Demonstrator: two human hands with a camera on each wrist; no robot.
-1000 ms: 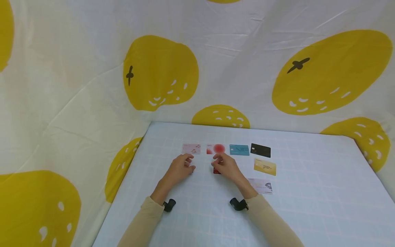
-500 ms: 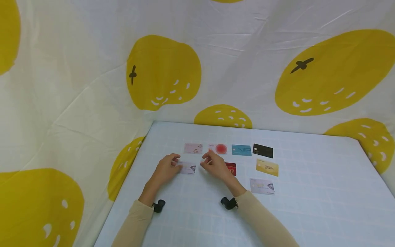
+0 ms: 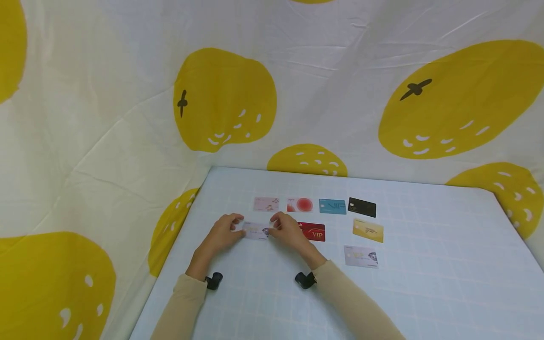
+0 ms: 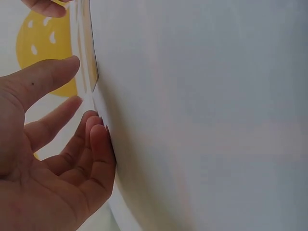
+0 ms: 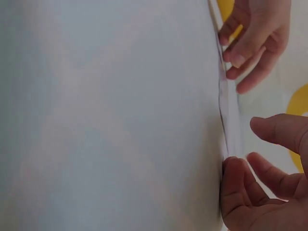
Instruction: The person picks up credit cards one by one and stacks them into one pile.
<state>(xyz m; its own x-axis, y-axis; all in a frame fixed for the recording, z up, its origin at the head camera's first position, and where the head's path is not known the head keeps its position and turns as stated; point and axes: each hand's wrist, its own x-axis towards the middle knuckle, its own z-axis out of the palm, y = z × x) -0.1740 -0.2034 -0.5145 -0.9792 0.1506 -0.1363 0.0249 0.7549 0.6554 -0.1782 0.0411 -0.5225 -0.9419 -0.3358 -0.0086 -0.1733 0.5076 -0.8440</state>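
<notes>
A pale lilac card (image 3: 255, 230) lies flat on the table between the two hands. At its left end is the left hand (image 3: 222, 232), thumb and fingers spread apart and touching or very near the card's edge. The right hand (image 3: 290, 231) is at the opposite end, covering part of that card's dark print. Both wrist views show relaxed fingers, with the thumbs away from them; fingertips of the left hand (image 4: 62, 144) and right hand (image 5: 269, 178) rest low at the tabletop. Right of the right hand lies a red VIP card (image 3: 315, 232), its left end partly hidden.
Behind, in a row, lie a pink card (image 3: 266, 204), a white card with a red circle (image 3: 300, 205), a teal card (image 3: 333, 206) and a black card (image 3: 362, 207). A gold card (image 3: 368, 230) and another lilac card (image 3: 361, 256) lie to the right.
Both hands have moved left; the right hand went from over the red card to the lilac card's right end. The red card and the lilac card between the hands are now more exposed.
</notes>
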